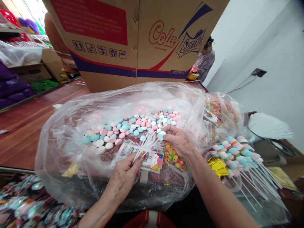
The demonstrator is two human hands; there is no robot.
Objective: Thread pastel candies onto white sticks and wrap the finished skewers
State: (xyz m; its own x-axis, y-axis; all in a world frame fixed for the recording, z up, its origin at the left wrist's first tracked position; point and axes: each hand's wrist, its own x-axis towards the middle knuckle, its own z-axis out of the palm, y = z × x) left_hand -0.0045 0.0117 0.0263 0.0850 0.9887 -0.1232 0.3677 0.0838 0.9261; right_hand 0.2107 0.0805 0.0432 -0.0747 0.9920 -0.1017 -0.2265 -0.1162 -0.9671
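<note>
So the worktop (33, 126) here is wood-look, and the biggest thing parked on it is a cardboard box (106, 63) with Cola and Sprite printing, standing at the back. In front of that there's a big clear plastic bag (59, 136) spread out, with pink, blue and white candy pieces (136, 123) heaped in a loose band across it. Off to the right is a bunch of loaded sticks (239, 153), candy stacked at one end and bare shafts poking toward the camera, with gold foil (218, 167) just beside them. Both hands are over the bag: the left hand (127, 172) is closed around a few thin white sticks (142, 148), thumb on top, upper ends fanned out toward the heap. The right hand (177, 139) has thumb and fingers nearly together on one small pale-blue piece (161, 136), right near those stick ends — can't tell if it's actually on a stick. My read is that the step in hand is getting candy onto sticks, and the next move calls for a steady left grip and a straight, gentle push. Printed cards (155, 161) lie just under the sticks, with little ring candies (174, 156) next to them.
</note>
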